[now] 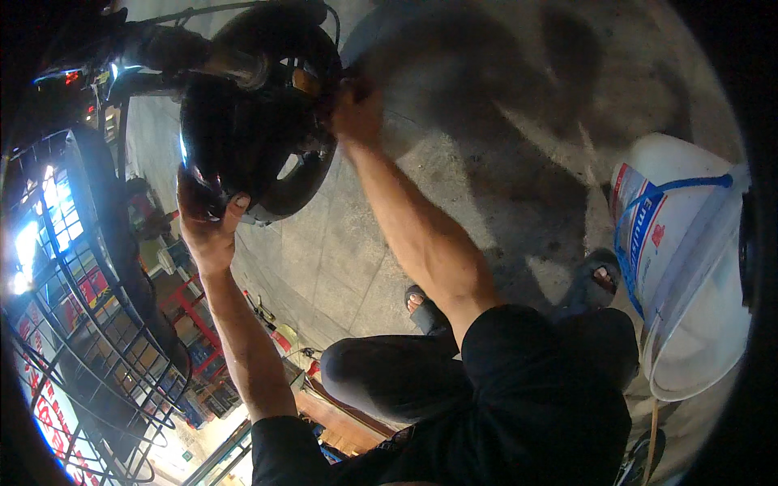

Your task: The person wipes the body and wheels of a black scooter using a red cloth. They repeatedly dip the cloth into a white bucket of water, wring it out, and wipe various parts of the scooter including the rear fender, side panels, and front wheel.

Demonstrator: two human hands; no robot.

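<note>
A black wheel [243, 140] with openings in it is mounted on a vehicle's shaft, in the upper left of the head view. My left hand [209, 234] grips its lower edge, thumb on the near face and fingers mostly hidden behind. On the wheel's other side, my right hand [358, 115] reaches to the rim. Deep shadow hides the right fingertips, so whatever they hold is unclear. An orange-brown patch [305, 81] shows through an upper opening.
A wire basket [91, 304] stands at the left. To the right, a white plastic bucket [699, 243] with a blue handle lies tilted near my sandalled foot [598, 276]. Paved floor [340, 261] lies below the wheel. Red metal racking [194, 316] appears beyond my left forearm.
</note>
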